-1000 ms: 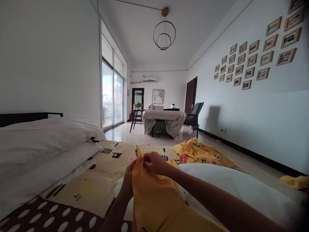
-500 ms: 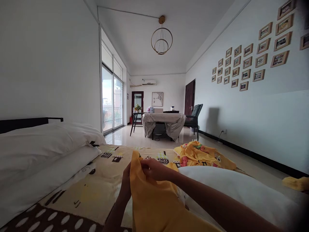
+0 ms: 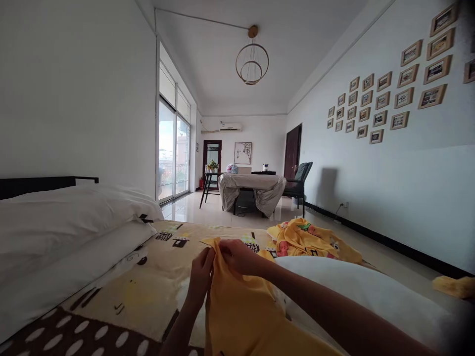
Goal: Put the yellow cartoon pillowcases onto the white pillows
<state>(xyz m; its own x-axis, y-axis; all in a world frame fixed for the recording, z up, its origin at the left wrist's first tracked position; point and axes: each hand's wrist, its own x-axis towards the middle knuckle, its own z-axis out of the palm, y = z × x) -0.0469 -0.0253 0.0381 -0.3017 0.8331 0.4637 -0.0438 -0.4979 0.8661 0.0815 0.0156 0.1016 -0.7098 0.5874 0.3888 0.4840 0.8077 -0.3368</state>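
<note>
A plain yellow cloth (image 3: pixel 241 306) rises from the lower edge of the view, its upper end pinched between both hands. My left hand (image 3: pixel 201 272) is closed on the cloth's left edge, thumb and fingers pressed together. Just to the right, my right hand (image 3: pixel 237 256) grips the top of the cloth, its fingers partly hidden in the folds. A small corner of cloth sticks out to the left above my left hand. The hands are close together over the patterned blanket (image 3: pixel 148 277).
A crumpled yellow printed garment (image 3: pixel 308 240) lies at the bed's far edge. A white pillow or cushion (image 3: pixel 352 287) is under my right forearm. White pillows (image 3: pixel 74 217) are stacked at left. Beyond stand a covered table (image 3: pixel 252 183) and a dark chair (image 3: pixel 300 183).
The upper end of the cloth, spread taller before, is now gathered and folded over. My left hand has moved slightly right, with its fingers now showing on the cloth's edge.
</note>
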